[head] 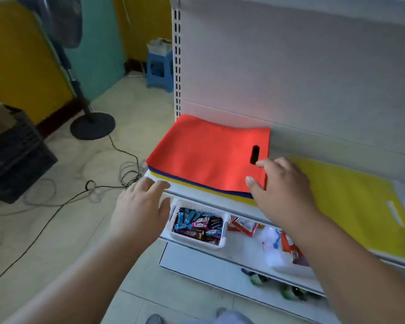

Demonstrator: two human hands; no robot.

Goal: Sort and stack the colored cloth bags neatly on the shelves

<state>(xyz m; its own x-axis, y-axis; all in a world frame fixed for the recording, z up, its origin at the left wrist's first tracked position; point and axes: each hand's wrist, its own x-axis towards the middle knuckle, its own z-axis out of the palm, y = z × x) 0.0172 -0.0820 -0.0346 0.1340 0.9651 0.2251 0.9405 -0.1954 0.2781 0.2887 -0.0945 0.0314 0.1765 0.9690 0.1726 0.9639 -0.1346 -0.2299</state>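
These cloth bags look like thin non-woven stuff, so I'd guess super light, floppy, and a bit slidey against each other. No point pinching one in the middle; it'd just bunch up. Better bet is probably a corner or edge, or the die-cut handle slot, then pat flat with the palm.

Using the shelf (197, 191) as the anchor: the red bag (206, 155) sits on top of a small stack at the shelf's left end, with a blue bag (220, 188) and a yellow bag (246, 199) peeking out underneath along the front edge. Another big yellow bag (351, 202) lies further right on the same shelf, well apart from the stack.

The right hand (283, 188) is at the red bag's front right corner, just by the handle slot, fingers spread and relaxed, thumb on the red edge, not gripping anything. The left hand (140, 206) is loose and empty too, fingertips at the shelf's front lip, just left of the stack's corner and above the basket of candy (198, 224) one shelf down.
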